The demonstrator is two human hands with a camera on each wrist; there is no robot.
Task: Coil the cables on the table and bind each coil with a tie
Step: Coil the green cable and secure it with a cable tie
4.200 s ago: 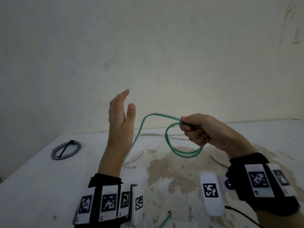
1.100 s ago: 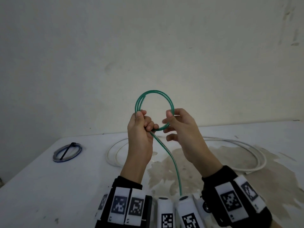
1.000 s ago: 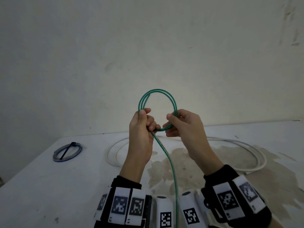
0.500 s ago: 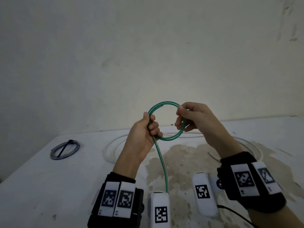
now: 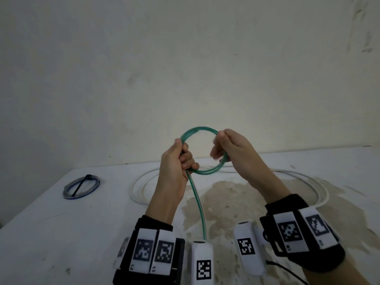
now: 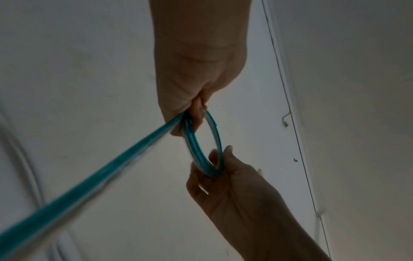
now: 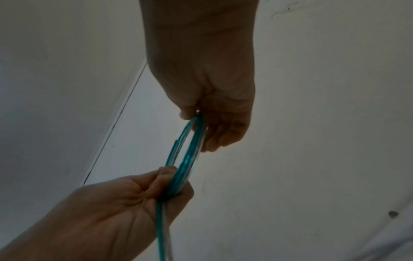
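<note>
A green cable [image 5: 205, 171] forms a small round coil held up in front of the wall, above the white table [image 5: 51, 233]. My left hand [image 5: 181, 159] grips the coil's left side in a fist [image 6: 190, 109]; the loose tail [image 5: 198, 206] hangs from it toward me. My right hand [image 5: 224, 147] pinches the coil's right side between thumb and fingers [image 7: 196, 120]. In the right wrist view the coil [image 7: 185, 159] shows a few turns and a free end. A loose white cable [image 5: 139, 186] lies in wide loops on the table behind my hands.
A bluish cable coil [image 5: 81, 187] bound with a black tie lies at the table's far left. A brown stain [image 5: 226, 198] covers the table's middle. The wall [image 5: 185, 68] stands right behind the table.
The loop was formed from a single loose strand and both hands closed on it. In the last second the coil came lower and my right hand slid up along its right side.
</note>
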